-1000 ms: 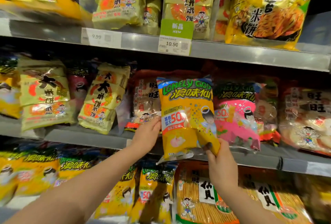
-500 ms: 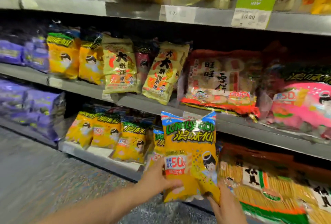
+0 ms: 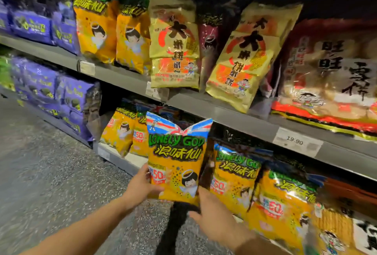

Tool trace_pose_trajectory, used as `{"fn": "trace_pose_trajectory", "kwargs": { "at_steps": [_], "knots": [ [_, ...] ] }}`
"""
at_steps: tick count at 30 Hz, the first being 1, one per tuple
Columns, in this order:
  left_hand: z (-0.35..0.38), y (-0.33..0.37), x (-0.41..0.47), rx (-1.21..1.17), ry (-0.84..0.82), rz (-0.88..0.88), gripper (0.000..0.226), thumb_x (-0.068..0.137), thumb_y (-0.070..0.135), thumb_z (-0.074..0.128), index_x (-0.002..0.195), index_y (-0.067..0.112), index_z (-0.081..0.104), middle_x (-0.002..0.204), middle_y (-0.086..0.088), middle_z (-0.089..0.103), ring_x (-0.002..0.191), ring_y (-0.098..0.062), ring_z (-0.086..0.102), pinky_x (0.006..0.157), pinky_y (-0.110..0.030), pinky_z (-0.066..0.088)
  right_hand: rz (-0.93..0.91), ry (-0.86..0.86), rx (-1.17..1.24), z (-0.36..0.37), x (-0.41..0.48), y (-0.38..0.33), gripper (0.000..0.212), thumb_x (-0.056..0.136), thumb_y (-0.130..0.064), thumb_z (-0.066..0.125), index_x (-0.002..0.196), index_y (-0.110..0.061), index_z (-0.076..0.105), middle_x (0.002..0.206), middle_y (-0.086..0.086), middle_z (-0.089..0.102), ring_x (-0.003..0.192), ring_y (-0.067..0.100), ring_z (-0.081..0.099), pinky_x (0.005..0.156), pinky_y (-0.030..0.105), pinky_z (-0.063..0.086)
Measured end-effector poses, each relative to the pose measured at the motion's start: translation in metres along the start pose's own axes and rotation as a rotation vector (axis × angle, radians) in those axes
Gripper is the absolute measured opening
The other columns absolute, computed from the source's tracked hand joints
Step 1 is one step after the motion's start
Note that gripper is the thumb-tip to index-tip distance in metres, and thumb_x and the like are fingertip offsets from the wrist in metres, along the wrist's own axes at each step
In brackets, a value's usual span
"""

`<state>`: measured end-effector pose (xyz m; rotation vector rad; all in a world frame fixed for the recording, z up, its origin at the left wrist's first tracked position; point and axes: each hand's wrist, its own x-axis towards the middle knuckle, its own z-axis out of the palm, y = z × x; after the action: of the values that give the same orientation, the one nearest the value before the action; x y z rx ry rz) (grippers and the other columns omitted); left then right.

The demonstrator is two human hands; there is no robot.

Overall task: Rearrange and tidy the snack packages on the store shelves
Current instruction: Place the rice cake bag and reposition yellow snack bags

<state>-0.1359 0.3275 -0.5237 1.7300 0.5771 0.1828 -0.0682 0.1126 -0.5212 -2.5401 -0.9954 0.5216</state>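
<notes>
Both hands held one orange "Lonely God" snack bag point(image 3: 176, 165) upright in front of the bottom shelf. The left hand point(image 3: 140, 187) was wrapped round the bag's lower left edge, thumb across the printed face and fingers hidden behind. The right hand point(image 3: 214, 216) sat at the lower right corner, its thumb against the bag's edge and its fingers loosely curled beneath; how firmly that hand pinched could not be told from this angle.

The bag hung clear of the shelving, its label facing out and its crimped top spread wide, just left of a row of matching orange bags point(image 3: 236, 175) leaning on the lowest shelf. Held low and square to that row, it looked bound for a place among its own kind, where a dark gap showed beside the nearest bag.

More orange bags point(image 3: 122, 132) stood further left on the same level, beyond them purple packs point(image 3: 67, 99). On the middle shelf point(image 3: 224, 114) above, gold rice-cracker packs point(image 3: 175, 40) leaned at uneven angles beside a large red-and-white cracker pack point(image 3: 330, 75), with a price tag point(image 3: 295, 141) on the rail below it. Speckled floor point(image 3: 40, 173) ran along the aisle.
</notes>
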Motion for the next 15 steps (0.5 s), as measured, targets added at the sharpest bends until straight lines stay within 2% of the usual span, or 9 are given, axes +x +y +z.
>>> {"fn": "trace_pose_trajectory", "kwargs": {
  "at_steps": [2, 5, 7, 10, 12, 15],
  "knots": [
    [-0.011, -0.007, 0.019, -0.011, 0.01, -0.007, 0.057, 0.06, -0.017, 0.076, 0.103, 0.01, 0.051, 0.086, 0.002, 0.063, 0.071, 0.0, 0.063, 0.059, -0.007, 0.047, 0.0, -0.017, -0.001, 0.008, 0.022, -0.006, 0.071, 0.085, -0.049, 0.054, 0.142, -0.018, 0.026, 0.142, 0.002, 0.042, 0.128, 0.027, 0.043, 0.102, 0.039, 0.039],
    [-0.037, -0.026, 0.039, -0.021, 0.032, -0.042, 0.057, 0.049, 0.003, 0.08, 0.099, 0.017, 0.057, 0.084, 0.005, 0.072, 0.08, -0.009, 0.064, 0.063, -0.013, 0.051, -0.036, -0.055, -0.01, 0.021, 0.051, -0.012, 0.07, 0.092, -0.044, 0.049, 0.147, -0.015, 0.017, 0.15, 0.005, 0.031, 0.134, 0.026, 0.035, 0.107, 0.035, 0.033],
    [-0.053, -0.034, 0.051, -0.046, 0.069, -0.054, 0.051, 0.054, -0.005, 0.078, 0.094, 0.018, 0.056, 0.078, 0.012, 0.074, 0.076, -0.006, 0.066, 0.06, -0.014, 0.051, -0.066, -0.063, 0.029, 0.026, 0.069, -0.023, 0.069, 0.093, -0.043, 0.046, 0.149, -0.017, 0.014, 0.153, 0.004, 0.027, 0.138, 0.025, 0.03, 0.11, 0.034, 0.029],
    [-0.074, -0.037, 0.072, -0.08, 0.092, -0.059, 0.044, 0.071, -0.023, 0.062, 0.091, 0.016, 0.054, 0.075, 0.015, 0.073, 0.07, -0.002, 0.066, 0.059, -0.014, 0.051, -0.081, -0.039, 0.096, 0.034, 0.101, -0.041, 0.067, 0.094, -0.04, 0.047, 0.149, -0.019, 0.014, 0.152, 0.003, 0.028, 0.137, 0.024, 0.03, 0.108, 0.032, 0.027],
    [-0.088, -0.039, 0.085, -0.078, 0.117, -0.063, 0.044, 0.073, -0.02, 0.062, 0.093, 0.018, 0.054, 0.083, 0.008, 0.073, 0.078, -0.009, 0.063, 0.065, -0.019, 0.051, -0.087, -0.02, 0.105, 0.037, 0.121, -0.051, 0.067, 0.094, -0.04, 0.047, 0.149, -0.019, 0.014, 0.152, 0.002, 0.028, 0.136, 0.025, 0.03, 0.108, 0.033, 0.028],
    [-0.1, -0.037, 0.1, -0.088, 0.148, -0.048, 0.047, 0.075, -0.019, 0.061, 0.101, 0.02, 0.054, 0.092, 0.002, 0.063, 0.082, -0.012, 0.057, 0.059, -0.011, 0.05, -0.086, -0.026, 0.133, 0.043, 0.141, -0.062, 0.066, 0.094, -0.037, 0.047, 0.149, -0.02, 0.014, 0.153, 0.002, 0.027, 0.137, 0.024, 0.029, 0.11, 0.033, 0.027]
  ]
}}
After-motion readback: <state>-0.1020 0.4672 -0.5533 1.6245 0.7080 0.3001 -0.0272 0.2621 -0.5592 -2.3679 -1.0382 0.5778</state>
